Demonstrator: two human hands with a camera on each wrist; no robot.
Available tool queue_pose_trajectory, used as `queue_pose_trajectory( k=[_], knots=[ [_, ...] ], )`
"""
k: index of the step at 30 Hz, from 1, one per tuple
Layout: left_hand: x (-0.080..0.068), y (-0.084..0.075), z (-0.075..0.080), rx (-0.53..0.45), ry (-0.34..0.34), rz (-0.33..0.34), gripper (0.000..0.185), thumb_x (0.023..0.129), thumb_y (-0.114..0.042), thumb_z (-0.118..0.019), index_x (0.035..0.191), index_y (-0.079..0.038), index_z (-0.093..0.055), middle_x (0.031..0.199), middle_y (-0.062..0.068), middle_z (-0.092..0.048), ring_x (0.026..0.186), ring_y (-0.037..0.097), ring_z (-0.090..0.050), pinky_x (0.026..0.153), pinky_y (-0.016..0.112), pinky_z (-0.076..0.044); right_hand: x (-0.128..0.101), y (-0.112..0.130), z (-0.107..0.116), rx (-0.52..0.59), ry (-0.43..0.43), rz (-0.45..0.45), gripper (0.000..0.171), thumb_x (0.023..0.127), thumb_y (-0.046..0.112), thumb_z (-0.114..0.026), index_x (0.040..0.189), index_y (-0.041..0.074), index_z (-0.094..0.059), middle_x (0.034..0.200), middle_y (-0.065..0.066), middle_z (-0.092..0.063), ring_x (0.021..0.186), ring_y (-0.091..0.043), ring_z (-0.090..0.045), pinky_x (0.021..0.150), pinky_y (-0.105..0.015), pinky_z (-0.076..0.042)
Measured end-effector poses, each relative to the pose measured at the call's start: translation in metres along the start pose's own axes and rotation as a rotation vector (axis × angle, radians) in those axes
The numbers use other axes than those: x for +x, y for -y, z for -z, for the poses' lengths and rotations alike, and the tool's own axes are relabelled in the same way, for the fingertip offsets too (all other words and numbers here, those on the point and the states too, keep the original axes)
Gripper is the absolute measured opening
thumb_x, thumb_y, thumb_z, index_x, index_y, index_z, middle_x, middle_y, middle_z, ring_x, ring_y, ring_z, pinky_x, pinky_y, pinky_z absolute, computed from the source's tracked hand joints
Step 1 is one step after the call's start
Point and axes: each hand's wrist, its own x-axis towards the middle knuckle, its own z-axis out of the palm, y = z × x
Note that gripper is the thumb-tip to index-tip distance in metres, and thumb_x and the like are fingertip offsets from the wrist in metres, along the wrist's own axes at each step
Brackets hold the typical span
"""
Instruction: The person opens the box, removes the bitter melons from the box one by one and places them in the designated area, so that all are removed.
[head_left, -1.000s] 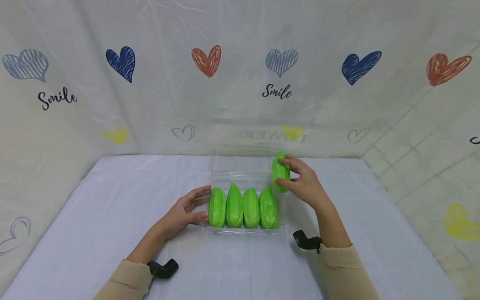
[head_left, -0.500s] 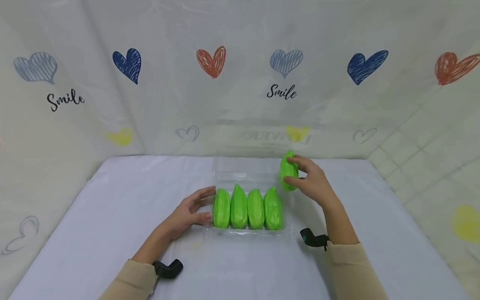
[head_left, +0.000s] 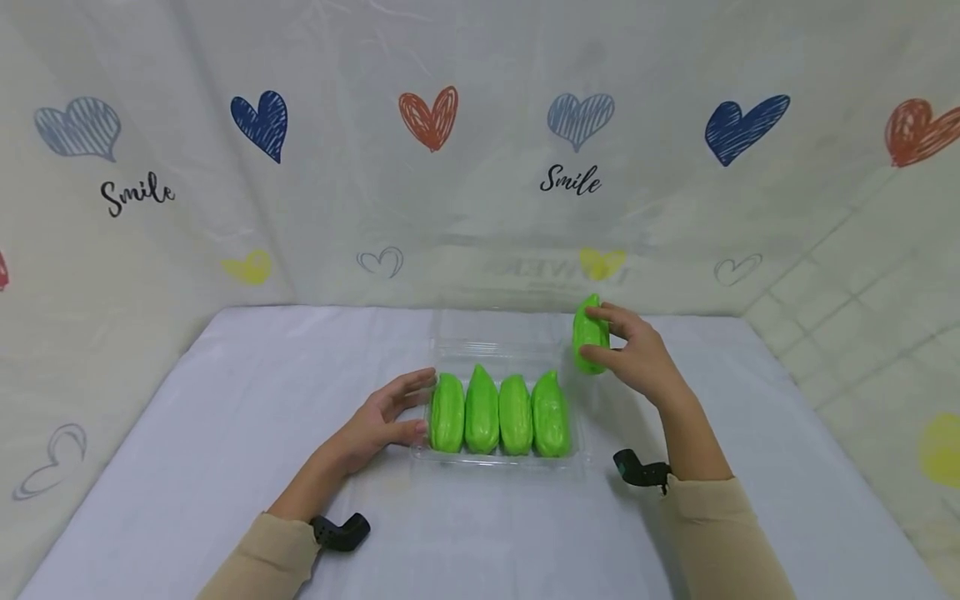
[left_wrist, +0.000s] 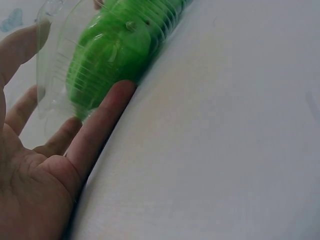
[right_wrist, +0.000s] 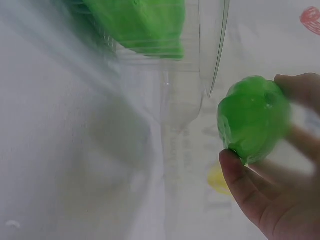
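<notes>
Holding a green vegetable (head_left: 590, 335) upright beyond the clear tray (head_left: 497, 454), the right hand (head_left: 637, 357) is grasping it; the left hand (head_left: 378, 417), released, is touching the tray's wall, shown close only by the left wrist view.

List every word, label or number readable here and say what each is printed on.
"Smile": black script on the pale heart-patterned backdrop sheet, left side.
"Smile": the same sheet, centre.
Faint lettering showing through the sheet above the clear plastic tray: too blurred to read.
</notes>
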Motion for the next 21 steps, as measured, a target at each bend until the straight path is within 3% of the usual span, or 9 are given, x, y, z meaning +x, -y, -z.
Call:
queue_pose_trajectory(
  k=[21],
  knots=[
    [0.003, -0.002, -0.001, -0.013, 0.024, -0.015, 0.071, 0.084, -0.007, -0.064, 0.144, -0.019, -0.027, 0.147, 0.002, -0.026, 0.134, 0.028, -0.025, 0.084, 0.045, -0.048, 0.009, -0.02, 0.01, -0.034, 0.016, -0.033, 0.059, 0.083, 0.035, -0.067, 0.135, 0.018, -0.046, 0.149, -0.004, -0.026, 0.126, -0.04, -0.036, 0.085, -0.053, -0.045]
  ],
)
